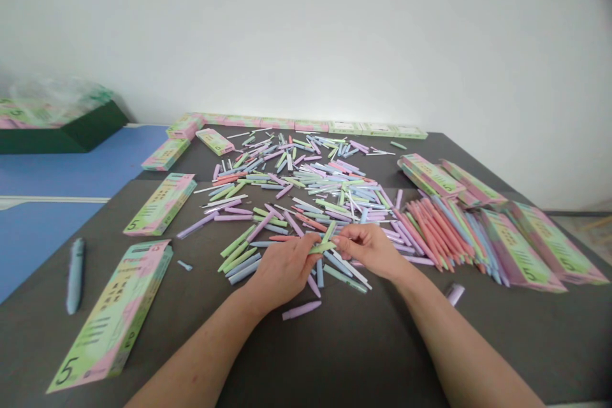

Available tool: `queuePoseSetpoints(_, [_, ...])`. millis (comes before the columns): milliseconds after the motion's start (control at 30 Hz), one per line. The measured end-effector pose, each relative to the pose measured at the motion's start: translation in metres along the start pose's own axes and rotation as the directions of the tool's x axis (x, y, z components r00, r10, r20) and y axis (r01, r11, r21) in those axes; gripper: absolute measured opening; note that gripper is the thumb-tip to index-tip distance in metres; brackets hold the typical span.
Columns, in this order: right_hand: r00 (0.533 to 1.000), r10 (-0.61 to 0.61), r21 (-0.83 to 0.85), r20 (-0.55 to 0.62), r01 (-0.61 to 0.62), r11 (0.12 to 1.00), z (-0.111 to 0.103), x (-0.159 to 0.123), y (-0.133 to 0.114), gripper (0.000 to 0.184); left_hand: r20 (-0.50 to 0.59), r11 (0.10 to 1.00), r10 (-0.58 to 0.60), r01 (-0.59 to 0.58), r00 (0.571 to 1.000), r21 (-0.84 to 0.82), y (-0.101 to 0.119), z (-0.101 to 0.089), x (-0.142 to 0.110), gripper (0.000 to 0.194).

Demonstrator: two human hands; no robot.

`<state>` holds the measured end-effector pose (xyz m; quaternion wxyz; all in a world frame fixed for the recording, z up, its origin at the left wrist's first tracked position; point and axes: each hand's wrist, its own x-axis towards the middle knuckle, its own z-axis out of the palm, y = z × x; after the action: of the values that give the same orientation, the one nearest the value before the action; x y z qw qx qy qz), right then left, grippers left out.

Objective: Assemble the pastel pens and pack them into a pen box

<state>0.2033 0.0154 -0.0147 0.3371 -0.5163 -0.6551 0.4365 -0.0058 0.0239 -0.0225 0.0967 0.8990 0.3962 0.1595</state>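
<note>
It looks like a packing workshop: pen parts (335, 185) cover a dark worktop (335, 357), printed cartons (109, 319) left, right and far.

Single view, worn on my head, facing forward and down across desk (335, 357). Lens above and behind my left hand (284, 273) and right hand (371, 250); forearms (201, 339) enter from bottom edge. Hands near centre, desk's far edge farther off, pale wall (306, 32) filling top.
</note>
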Motion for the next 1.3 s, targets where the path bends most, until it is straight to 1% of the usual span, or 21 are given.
queuePoseSetpoints(100, [1.0,0.03,-0.017,0.001,-0.03,0.999,0.001,0.0,0.003,0.044,0.002,1.0,0.0,0.0,1.0,-0.001,0.001,0.0,0.0,0.026])
queuePoseSetpoints(200, [0.999,0.037,-0.007,0.013,-0.036,0.999,0.002,0.0,0.003,0.044,0.016,1.0,-0.013,0.013,1.0,0.006,0.001,-0.002,0.001,0.025])
queuePoseSetpoints(267, [1.0,0.001,0.016,0.015,-0.001,1.0,0.002,0.0,-0.001,0.034,0.031,1.0,-0.025,0.025,0.999,0.003,0.0,-0.004,0.002,0.024])
queuePoseSetpoints(333, [0.998,-0.068,0.026,-0.002,0.068,0.997,0.001,-0.001,-0.006,0.023,0.038,1.0,-0.025,0.025,0.999,-0.011,0.0,-0.005,0.002,0.023])
queuePoseSetpoints(400, [0.992,-0.123,-0.005,-0.023,0.123,0.992,0.001,-0.002,-0.01,0.021,0.033,0.999,-0.017,0.018,0.999,-0.027,-0.001,-0.005,0.002,0.023])
queuePoseSetpoints(467, [0.99,-0.13,-0.044,-0.048,0.128,0.991,0.001,-0.002,-0.011,0.015,0.026,0.999,-0.014,0.015,1.0,-0.036,-0.002,-0.005,0.002,0.022])
queuePoseSetpoints(567, [0.994,-0.073,-0.005,-0.08,0.073,0.997,0.004,-0.001,-0.006,0.016,0.018,0.999,-0.017,0.018,1.0,-0.038,-0.003,-0.003,0.002,0.023])
queuePoseSetpoints(733, [0.998,0.05,0.199,-0.032,-0.042,0.979,0.01,0.001,-0.001,0.029,-0.045,1.0,0.002,-0.001,0.999,0.021,-0.002,0.0,0.0,0.026])
queuePoseSetpoints(833, [0.995,0.098,0.223,-0.022,-0.091,0.971,0.01,0.002,-0.003,0.034,-0.065,0.999,0.022,-0.019,0.998,0.051,-0.003,0.001,0.0,0.026])
queuePoseSetpoints(933, [0.993,0.116,0.218,-0.004,-0.112,0.969,0.009,0.002,-0.004,0.033,-0.056,0.999,0.021,-0.02,0.998,0.025,-0.004,0.001,0.002,0.023])
queuePoseSetpoints(1000, [0.996,0.087,0.213,0.017,-0.088,0.973,0.006,0.002,-0.003,0.03,-0.044,1.0,0.004,-0.004,0.999,0.004,-0.005,0.0,0.003,0.023])
queuePoseSetpoints(1067, [1.0,0.022,0.205,0.009,-0.024,0.979,0.001,0.002,-0.001,0.028,-0.027,1.0,-0.027,0.027,0.999,-0.016,-0.005,-0.003,0.004,0.023])
queuePoseSetpoints(1167, [0.995,-0.067,0.122,-0.07,0.075,0.99,-0.005,0.002,0.003,0.024,0.008,0.997,-0.061,0.062,0.998,-0.05,-0.006,-0.006,0.004,0.022])
queuePoseSetpoints(1233, [0.99,-0.094,0.045,-0.107,0.1,0.994,-0.007,0.002,0.006,0.017,0.017,0.996,-0.052,0.053,0.999,-0.071,-0.006,-0.007,0.004,0.021])
queuePoseSetpoints(1300, [0.989,-0.088,0.028,-0.117,0.092,0.995,-0.005,0.003,0.008,0.014,0.011,0.996,-0.033,0.034,0.999,-0.079,-0.006,-0.006,0.004,0.021])
